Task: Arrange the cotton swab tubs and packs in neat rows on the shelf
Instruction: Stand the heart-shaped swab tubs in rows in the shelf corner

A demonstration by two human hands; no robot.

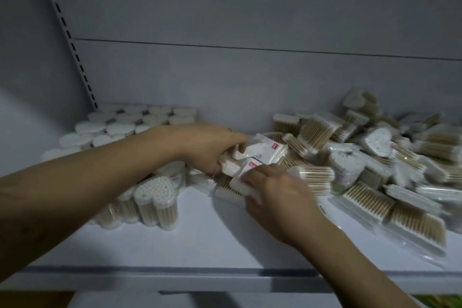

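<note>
On the white shelf (200, 237), heart-shaped swab tubs (156, 204) stand upright in rows at the left, back to the wall. A loose heap of swab packs and tubs (370, 157) covers the right half. My left hand (207, 147) reaches over the rows and grips a white pack with a red label (260, 149) at the heap's left edge. Just below it, my right hand (277, 190) holds another white pack (241, 184), fingers curled round it. Both hands are blurred by motion.
The grey back panel (250, 70) rises behind the shelf, with a slotted upright (72, 52) at the left. Flat packs (405, 222) reach close to the shelf's front edge (225, 272) at the right. Bare shelf surface lies in the front middle.
</note>
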